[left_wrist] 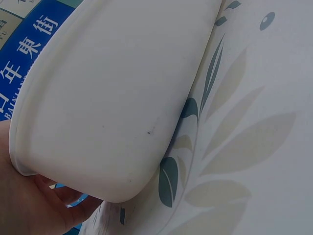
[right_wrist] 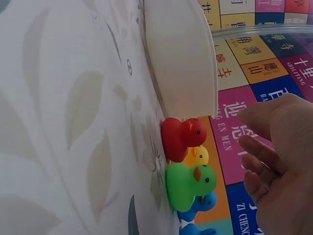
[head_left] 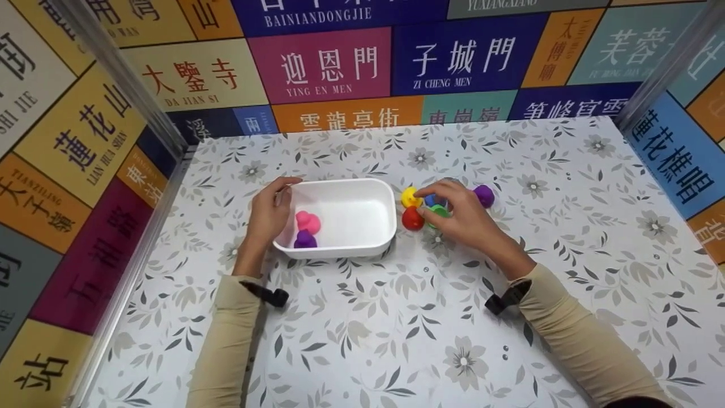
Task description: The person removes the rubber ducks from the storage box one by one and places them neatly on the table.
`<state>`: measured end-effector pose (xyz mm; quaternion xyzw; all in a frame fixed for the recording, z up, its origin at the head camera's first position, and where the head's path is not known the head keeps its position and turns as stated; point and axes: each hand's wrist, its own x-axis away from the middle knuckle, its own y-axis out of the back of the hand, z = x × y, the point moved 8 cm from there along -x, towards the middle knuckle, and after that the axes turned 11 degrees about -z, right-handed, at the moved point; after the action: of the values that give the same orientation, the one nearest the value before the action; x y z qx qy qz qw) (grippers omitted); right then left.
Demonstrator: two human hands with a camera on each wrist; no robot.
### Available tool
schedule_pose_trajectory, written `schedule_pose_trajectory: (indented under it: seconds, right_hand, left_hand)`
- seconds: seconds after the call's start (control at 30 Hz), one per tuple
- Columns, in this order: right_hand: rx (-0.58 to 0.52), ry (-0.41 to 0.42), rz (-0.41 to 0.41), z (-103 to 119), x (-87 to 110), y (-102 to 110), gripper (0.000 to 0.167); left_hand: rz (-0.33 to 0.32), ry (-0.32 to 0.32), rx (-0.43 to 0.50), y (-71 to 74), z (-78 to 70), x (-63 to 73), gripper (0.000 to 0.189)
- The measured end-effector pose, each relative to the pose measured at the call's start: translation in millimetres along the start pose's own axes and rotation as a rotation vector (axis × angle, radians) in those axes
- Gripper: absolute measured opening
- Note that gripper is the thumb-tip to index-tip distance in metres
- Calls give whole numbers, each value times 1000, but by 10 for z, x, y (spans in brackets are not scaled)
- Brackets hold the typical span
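Observation:
My left hand (head_left: pixel 271 211) holds the left end of a white plastic tub (head_left: pixel 391 232), its fingers at the rim and outer wall. Inside the tub, at its left, lie a pink toy duck (head_left: pixel 309 222) and a purple toy duck (head_left: pixel 305 241). Right of the tub my right hand (head_left: pixel 461 215) hovers over a cluster of toy ducks, fingers loosely bent with nothing between them. The cluster has a red duck (right_wrist: pixel 182 139), a yellow duck (head_left: pixel 410 198), a green duck (right_wrist: pixel 188 183) and blue ducks (right_wrist: pixel 201 203), partly hidden by the hand in the head view.
Another purple duck (head_left: pixel 483 196) sits beyond my right hand, apart from the cluster. A white cloth with a grey leaf and flower print (head_left: pixel 362 328) covers the table. Panels with Chinese place names (head_left: pixel 328 62) wall in the back and both sides.

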<state>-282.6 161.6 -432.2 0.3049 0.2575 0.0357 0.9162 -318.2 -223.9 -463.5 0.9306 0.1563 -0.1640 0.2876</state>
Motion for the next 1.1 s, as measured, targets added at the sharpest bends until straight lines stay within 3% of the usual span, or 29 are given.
schedule_pose_trajectory:
  seconds: [0.37,0.6,1.1]
  right_hand:
    - [-110,77,44,389,-121,-289,29]
    - [-150,129,68,611,-201,-475,28]
    - [-202,121,169,758,-286,-847,33]
  left_hand:
    - [-4,0,6,21,18,9,34]
    - [7,35,-4,31,18,16,33]
    - [11,39,6,0,10,10,34]
